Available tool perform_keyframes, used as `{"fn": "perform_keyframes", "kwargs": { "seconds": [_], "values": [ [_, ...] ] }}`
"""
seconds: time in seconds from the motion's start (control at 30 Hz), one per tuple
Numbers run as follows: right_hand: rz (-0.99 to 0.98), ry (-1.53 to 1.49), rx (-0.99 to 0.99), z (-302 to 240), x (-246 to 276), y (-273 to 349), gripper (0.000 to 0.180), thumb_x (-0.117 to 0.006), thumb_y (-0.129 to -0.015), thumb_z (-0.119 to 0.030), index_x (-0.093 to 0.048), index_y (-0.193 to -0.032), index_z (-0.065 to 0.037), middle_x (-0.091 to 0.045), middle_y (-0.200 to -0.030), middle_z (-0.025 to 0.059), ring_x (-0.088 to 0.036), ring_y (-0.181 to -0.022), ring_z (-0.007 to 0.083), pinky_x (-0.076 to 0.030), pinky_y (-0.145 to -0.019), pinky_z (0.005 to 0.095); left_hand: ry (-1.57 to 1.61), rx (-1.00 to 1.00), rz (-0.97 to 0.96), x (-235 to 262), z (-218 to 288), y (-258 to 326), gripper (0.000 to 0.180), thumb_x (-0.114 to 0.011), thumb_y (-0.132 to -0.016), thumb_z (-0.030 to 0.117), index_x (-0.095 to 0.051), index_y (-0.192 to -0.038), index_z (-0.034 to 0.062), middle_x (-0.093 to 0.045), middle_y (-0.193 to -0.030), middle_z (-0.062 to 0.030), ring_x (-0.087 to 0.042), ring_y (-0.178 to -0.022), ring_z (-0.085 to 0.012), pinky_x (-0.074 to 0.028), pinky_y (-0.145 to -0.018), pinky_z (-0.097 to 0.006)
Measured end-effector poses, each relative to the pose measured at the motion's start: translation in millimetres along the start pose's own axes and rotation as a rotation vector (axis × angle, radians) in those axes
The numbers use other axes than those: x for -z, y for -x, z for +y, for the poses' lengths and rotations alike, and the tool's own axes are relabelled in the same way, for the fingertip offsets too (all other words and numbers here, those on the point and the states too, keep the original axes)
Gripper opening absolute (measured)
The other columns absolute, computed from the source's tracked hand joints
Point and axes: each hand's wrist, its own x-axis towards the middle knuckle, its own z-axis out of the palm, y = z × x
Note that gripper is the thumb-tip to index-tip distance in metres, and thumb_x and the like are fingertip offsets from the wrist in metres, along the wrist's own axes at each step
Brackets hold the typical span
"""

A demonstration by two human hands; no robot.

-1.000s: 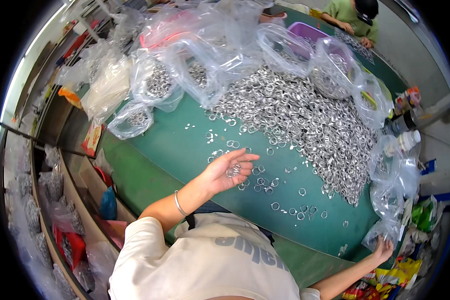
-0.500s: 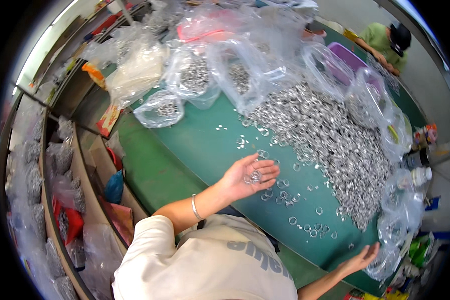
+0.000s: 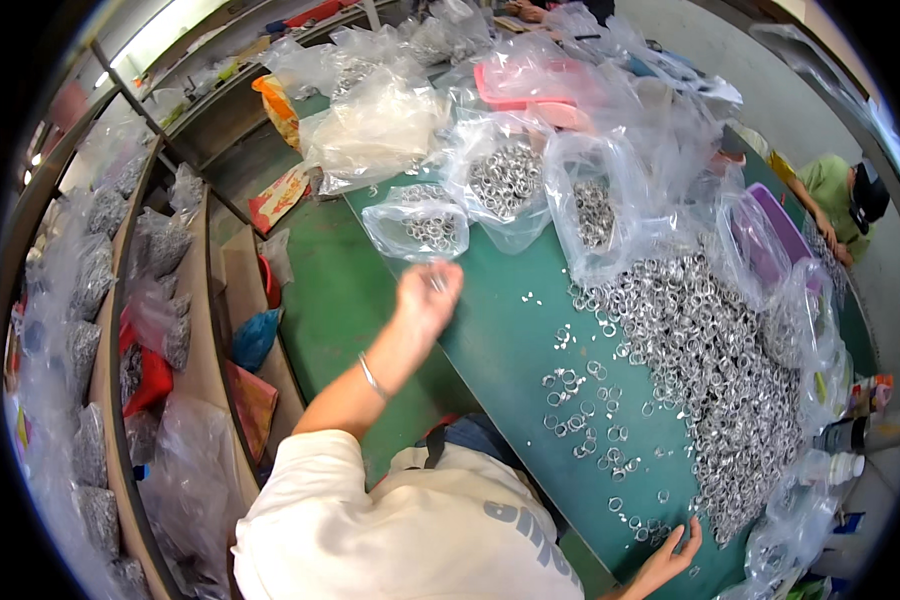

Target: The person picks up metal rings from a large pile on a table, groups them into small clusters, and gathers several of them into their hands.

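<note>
My left hand (image 3: 430, 298) is raised just in front of a small clear plastic bag (image 3: 390, 238) with silvery metal rings (image 3: 432, 232) inside. Its fingers are curled up and a little blurred, and a silvery glint of rings (image 3: 438, 284) shows in the palm. Down at the table's near right, my right hand (image 3: 670, 562) has its fingers apart and holds nothing. It is beside several loose rings (image 3: 652, 530) on the green table (image 3: 500, 350). A big heap of the same rings (image 3: 720, 370) spreads over the table's right side.
Two larger clear bags of rings (image 3: 505, 180) (image 3: 595, 215) stand at the back, near a pink basket (image 3: 510, 100). A purple basket (image 3: 780, 222) is at the far right, where another person (image 3: 838, 195) sits. Shelves with bagged rings (image 3: 90, 260) line the left.
My left hand has swung left and away from me with the rings, from over the table's edge to the small bag, its fingers curling. My right hand has come closer to the loose rings.
</note>
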Motion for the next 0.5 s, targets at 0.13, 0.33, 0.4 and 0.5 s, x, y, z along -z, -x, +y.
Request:
{"fn": "perform_keyframes", "kwargs": {
  "seconds": [0.13, 0.33, 0.4, 0.5],
  "values": [
    [-0.033, 0.04, 0.029, -16.8, -0.9, 2.1, 0.022, -0.052, -0.089, -0.004, -0.056, -0.108, 0.006, -0.057, -0.11, 0.0176, -0.053, -0.104, 0.0297, -0.039, -0.094, 0.0377, -0.213, -0.196, -0.158, -37.9, 60.6, -61.7, 0.042, -0.031, -0.093, 0.011, -0.028, -0.127, -0.0122, -0.035, -0.132, -0.0323, -0.036, -0.121, -0.047, -0.033, -0.104, -0.058],
    [-0.024, 0.06, -0.055, -36.4, -9.9, 24.5, 0.02, -0.054, -0.084, 0.001, -0.059, -0.103, 0.004, -0.058, -0.106, 0.0158, -0.054, -0.101, 0.0283, -0.04, -0.093, 0.0364, -0.656, -0.662, -0.18, -31.0, -6.1, 15.7, 0.043, -0.047, -0.088, 0.003, -0.033, -0.128, -0.0067, -0.033, -0.133, -0.0213, -0.04, -0.121, -0.0303, -0.04, -0.098, -0.039],
    [-0.059, 0.077, -0.034, -48.1, -19.5, 31.3, 0.021, -0.058, -0.081, 0.002, -0.06, -0.103, 0.002, -0.059, -0.105, 0.014, -0.055, -0.098, 0.0266, -0.042, -0.087, 0.0347, -0.954, -0.781, -0.345, -6.6, -34.0, 41.4, 0.031, -0.052, -0.088, 0.003, -0.048, -0.118, -0.0031, -0.049, -0.118, -0.0128, -0.05, -0.107, -0.021, -0.044, -0.088, -0.032],
    [-0.19, 0.04, 0.046, -76.5, -45.7, 30.5, 0.022, -0.064, -0.077, 0.002, -0.063, -0.098, 0.0, -0.061, -0.1, 0.0122, -0.056, -0.092, 0.0254, -0.044, -0.078, 0.0325, -1.489, -0.622, -0.72, 16.1, -67.4, 82.6, 0.017, -0.058, -0.084, 0.0, -0.061, -0.1, -0.0002, -0.061, -0.098, -0.0062, -0.057, -0.09, -0.0169, -0.046, -0.076, -0.026]
  ]
}}
